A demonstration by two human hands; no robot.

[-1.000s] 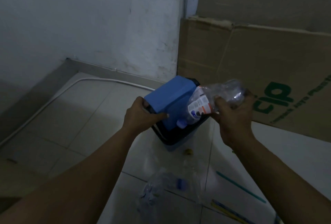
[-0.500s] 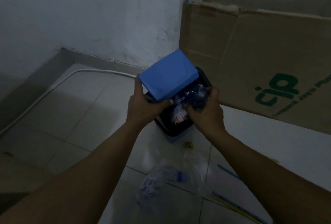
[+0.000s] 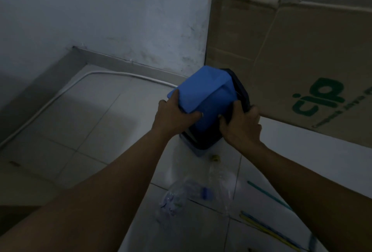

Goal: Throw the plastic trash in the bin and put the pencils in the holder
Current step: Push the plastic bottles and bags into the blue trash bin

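Note:
A small dark bin (image 3: 203, 141) with a blue swing lid (image 3: 203, 98) stands on the tiled floor against a cardboard sheet. My left hand (image 3: 173, 114) grips the lid's near left edge. My right hand (image 3: 241, 124) holds the bin's dark rim on the right side. The bottle I held is out of sight. A clear crumpled plastic bottle (image 3: 187, 195) with a blue cap lies on the floor in front of the bin. Several pencils lie at lower right, a green one (image 3: 267, 194) and a blue and yellow pair (image 3: 267, 229). No holder is visible.
A large brown cardboard sheet (image 3: 291, 66) with green print leans behind the bin. A white wall (image 3: 100, 20) and a white cable (image 3: 66, 90) run along the floor at left. A small yellowish scrap (image 3: 215, 158) lies by the bin's base.
My right hand pushed the labelled plastic bottle down into the bin and let it go, then moved onto the rim. The blue lid has swung down over the opening.

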